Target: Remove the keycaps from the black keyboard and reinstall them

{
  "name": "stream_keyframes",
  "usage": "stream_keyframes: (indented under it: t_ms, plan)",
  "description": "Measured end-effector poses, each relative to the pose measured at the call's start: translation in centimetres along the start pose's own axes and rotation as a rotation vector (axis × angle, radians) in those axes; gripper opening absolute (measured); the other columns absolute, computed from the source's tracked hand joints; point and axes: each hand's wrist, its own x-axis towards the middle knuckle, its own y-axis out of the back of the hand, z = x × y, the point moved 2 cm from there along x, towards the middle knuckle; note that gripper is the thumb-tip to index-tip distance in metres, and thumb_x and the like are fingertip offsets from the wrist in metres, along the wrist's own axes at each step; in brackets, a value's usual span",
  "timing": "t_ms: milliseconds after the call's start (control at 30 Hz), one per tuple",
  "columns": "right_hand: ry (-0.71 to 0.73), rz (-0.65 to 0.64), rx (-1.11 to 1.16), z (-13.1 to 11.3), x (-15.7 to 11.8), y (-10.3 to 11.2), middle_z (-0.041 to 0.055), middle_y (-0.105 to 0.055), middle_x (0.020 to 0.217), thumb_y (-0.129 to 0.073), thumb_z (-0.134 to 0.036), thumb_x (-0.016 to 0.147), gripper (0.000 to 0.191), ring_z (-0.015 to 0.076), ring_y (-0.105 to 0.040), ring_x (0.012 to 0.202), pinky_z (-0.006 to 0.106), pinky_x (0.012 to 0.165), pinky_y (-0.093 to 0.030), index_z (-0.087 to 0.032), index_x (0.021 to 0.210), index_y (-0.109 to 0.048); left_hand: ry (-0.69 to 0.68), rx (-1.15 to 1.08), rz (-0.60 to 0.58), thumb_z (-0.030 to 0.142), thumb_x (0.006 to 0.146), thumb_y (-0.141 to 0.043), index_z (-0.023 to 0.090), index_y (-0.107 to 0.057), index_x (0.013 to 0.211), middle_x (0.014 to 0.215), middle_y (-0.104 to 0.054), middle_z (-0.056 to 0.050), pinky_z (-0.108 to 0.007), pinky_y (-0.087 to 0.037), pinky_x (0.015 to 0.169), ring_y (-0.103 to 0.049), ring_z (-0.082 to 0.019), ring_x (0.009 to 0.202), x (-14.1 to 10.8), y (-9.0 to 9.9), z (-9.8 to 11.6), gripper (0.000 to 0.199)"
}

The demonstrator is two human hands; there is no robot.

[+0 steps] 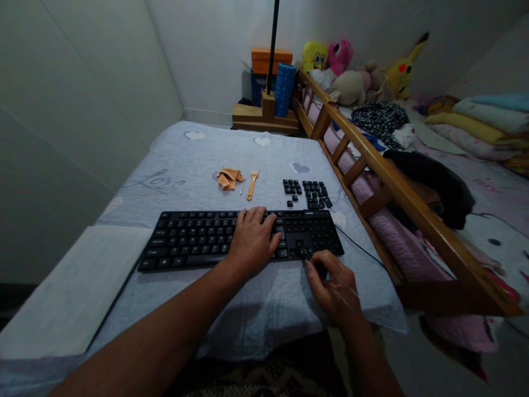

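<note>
A black keyboard [206,234] lies on the cloth-covered table; keycaps are absent from its right-hand section. My left hand [253,234] rests on the keys right of the middle, palm down with its fingers spread. Near the keyboard's lower right edge, my right hand [334,281] is closed on a small dark tool, whose thin tip reaches the arrow-key area. Loose black keycaps [314,193] sit in groups behind the keyboard. An orange cloth [230,178], a cotton swab [242,186] and an orange fork-shaped brush [253,185] lie behind its middle.
A pale flat board [74,286] lies at the left. The wooden bed rail [372,171] borders the table's right side, and the keyboard cable [361,246] runs toward it. A wooden stand with a black pole [273,49] is at the back.
</note>
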Motion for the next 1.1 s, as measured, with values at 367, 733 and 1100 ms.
stream_keyframes:
  t_ms: [367,733,1100]
  plan:
    - [0.04,-0.134,0.056,0.8,1.3,0.7,-0.0014,-0.055,0.075,-0.051,-0.012,0.088,0.01,0.0123,-0.055,0.066,0.023,0.064,-0.042,-0.021,0.086,-0.052,0.007,-0.01,-0.011,0.039,0.093,-0.053,0.018,-0.06,0.126,0.137,-0.055,-0.014,-0.054,-0.028,0.115,-0.046,-0.032,0.131,0.0,0.2,0.1,0.039]
    - [-0.103,-0.195,0.04,0.8,3.1,0.7,-0.0027,-0.054,0.069,-0.051,-0.013,0.083,0.01,0.0126,-0.053,0.062,0.024,0.061,-0.039,-0.021,0.079,-0.051,-0.003,-0.007,0.009,0.039,0.092,-0.054,0.018,-0.06,0.125,0.137,-0.055,-0.015,-0.054,-0.029,0.114,-0.046,-0.032,0.13,0.0,0.1,0.1,0.039]
    - [-0.204,-0.395,0.055,1.7,5.1,1.4,-0.002,-0.061,0.071,-0.056,-0.022,0.085,0.003,0.0149,-0.058,0.065,0.027,0.064,-0.042,-0.021,0.084,-0.058,-0.004,-0.009,0.0,0.039,0.093,-0.054,0.018,-0.059,0.125,0.137,-0.055,-0.015,-0.054,-0.028,0.114,-0.046,-0.032,0.13,0.0,0.2,0.1,0.039]
